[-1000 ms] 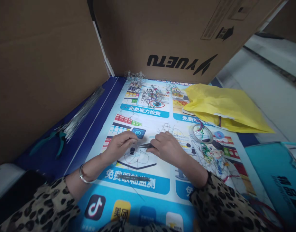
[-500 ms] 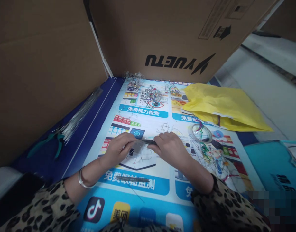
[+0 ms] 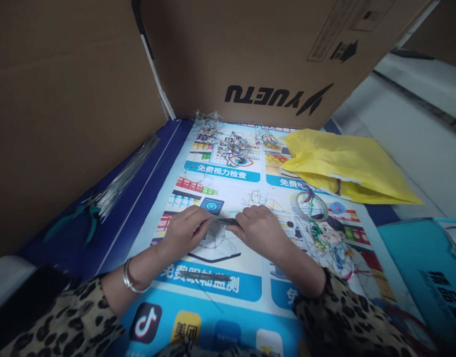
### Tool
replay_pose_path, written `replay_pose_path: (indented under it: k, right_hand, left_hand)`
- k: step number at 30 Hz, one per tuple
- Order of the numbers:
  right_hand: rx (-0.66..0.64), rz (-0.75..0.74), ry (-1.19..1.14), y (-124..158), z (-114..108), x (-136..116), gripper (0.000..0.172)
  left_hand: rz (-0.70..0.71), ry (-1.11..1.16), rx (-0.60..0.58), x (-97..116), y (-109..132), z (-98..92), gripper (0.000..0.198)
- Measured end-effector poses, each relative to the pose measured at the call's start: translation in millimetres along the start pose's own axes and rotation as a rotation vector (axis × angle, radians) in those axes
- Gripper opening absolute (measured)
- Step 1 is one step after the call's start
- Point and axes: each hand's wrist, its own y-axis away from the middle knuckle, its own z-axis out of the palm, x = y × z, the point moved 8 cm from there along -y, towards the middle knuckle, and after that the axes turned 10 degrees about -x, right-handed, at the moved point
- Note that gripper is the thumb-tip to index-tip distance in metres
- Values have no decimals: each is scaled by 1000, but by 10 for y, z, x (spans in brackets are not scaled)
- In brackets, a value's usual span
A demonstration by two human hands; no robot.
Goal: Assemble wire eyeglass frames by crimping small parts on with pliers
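Between my hands runs a short, thin dark bundle of what looks like wires (image 3: 226, 221), roughly level above the printed sheet. My left hand (image 3: 186, 229) is closed, thumb and fingers pinched at the bundle's left end. At its right end my right hand (image 3: 260, 229) grips it with curled fingers. The parts inside the fingers are hidden. Fine loose wire loops (image 3: 259, 198) lie just beyond the hands. Nearer to me, a second dark wire bundle (image 3: 204, 276) rests on the sheet, one strand sticking out.
Cardboard panels (image 3: 272, 59) wall the back and left. On the left lie silvery wires (image 3: 126, 176) and teal-handled pliers (image 3: 90, 223). A tape roll (image 3: 312, 206), tangled coloured wires (image 3: 334, 245), a yellow bag (image 3: 350, 161) and a teal package (image 3: 410, 253) are on the right. More tangles (image 3: 237, 146) lie farther back.
Both hands stay closed around the bundle and have shifted only slightly. The bundle's left end now tilts a little differently. The view has moved a touch.
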Motion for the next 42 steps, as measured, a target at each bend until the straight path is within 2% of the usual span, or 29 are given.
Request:
replay_pose_path:
  k: [13, 42]
  right_hand:
    - [-39, -10, 5, -21, 51, -81, 35]
    - [-42, 11, 5, -22, 52, -52, 36]
  left_hand:
    - [-11, 3, -20, 36, -23, 21, 14]
    - [-6, -1, -21, 36, -24, 11, 12]
